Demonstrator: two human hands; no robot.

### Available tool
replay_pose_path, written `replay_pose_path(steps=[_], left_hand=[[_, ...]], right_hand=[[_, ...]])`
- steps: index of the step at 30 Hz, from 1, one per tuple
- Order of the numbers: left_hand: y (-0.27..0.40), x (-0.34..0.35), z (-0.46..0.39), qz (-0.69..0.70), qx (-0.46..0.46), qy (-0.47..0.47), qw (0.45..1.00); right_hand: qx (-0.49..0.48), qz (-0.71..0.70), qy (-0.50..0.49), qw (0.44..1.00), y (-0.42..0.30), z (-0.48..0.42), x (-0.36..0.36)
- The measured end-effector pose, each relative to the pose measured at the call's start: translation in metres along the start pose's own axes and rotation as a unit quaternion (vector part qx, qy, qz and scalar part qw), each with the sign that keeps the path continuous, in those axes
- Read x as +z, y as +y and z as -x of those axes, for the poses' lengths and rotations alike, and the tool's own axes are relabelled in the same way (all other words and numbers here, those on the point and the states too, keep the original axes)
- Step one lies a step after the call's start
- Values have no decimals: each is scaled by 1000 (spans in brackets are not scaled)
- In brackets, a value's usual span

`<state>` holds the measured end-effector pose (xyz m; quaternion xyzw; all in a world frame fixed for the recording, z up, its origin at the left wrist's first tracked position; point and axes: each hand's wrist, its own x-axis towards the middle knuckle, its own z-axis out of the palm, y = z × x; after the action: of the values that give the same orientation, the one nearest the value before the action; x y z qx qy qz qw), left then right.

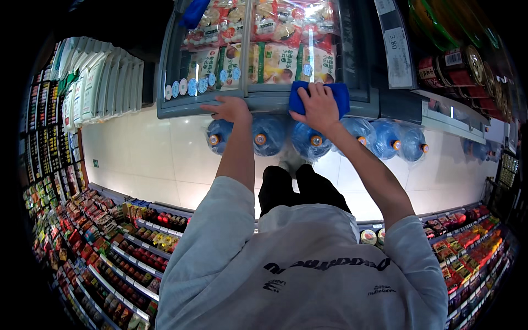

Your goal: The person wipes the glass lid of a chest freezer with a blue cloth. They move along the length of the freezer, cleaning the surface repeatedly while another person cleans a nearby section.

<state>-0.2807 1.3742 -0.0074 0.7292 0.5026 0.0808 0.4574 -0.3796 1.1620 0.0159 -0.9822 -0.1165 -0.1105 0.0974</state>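
Note:
A grey-framed chest freezer (268, 103) with sliding glass lids stands before me, with bags of frozen food (274, 62) under the glass. My right hand (317, 105) presses a folded blue cloth (340, 99) onto the freezer's front rim and the glass edge. On the rim to the left rests my left hand (231, 109), fingers spread, holding nothing. Round stickers (192, 87) run along the lower left of the glass. Another blue item (194, 14), perhaps a cloth, lies at the freezer's upper left.
Several large blue water bottles (268, 134) in plastic wrap stand on the floor against the freezer. Canned goods (460, 64) sit on a shelf to the right. White packages (103, 86) hang or stand at the left. Stocked shelves (136, 247) curve behind me.

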Motion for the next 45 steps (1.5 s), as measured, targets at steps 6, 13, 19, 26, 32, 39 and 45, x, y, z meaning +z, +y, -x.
replay_pose_path(steps=[6,13,19,26,32,39,45], left_hand=[[-14,12,-14,-50,36,46,997],[-11,11,-11,-69,39,47,996],[-7,2,-6,-45,4,21,999],[4,-4,2,-5,11,8,1000],[0,-3,0,-18,7,16,1000],[0,-2,0,-12,9,26,1000],[-2,1,-2,-31,7,21,999]], right_hand=[[-78,-44,-37,995,-60,-49,27],[-93,-63,-54,992,-66,-48,25],[18,-51,17,998,40,17,-25],[276,-268,143,912,39,-16,-27],[-6,-120,-103,987,-37,-50,17],[-47,-66,-123,989,-40,-89,43],[-47,-27,-129,990,-36,-122,50]])
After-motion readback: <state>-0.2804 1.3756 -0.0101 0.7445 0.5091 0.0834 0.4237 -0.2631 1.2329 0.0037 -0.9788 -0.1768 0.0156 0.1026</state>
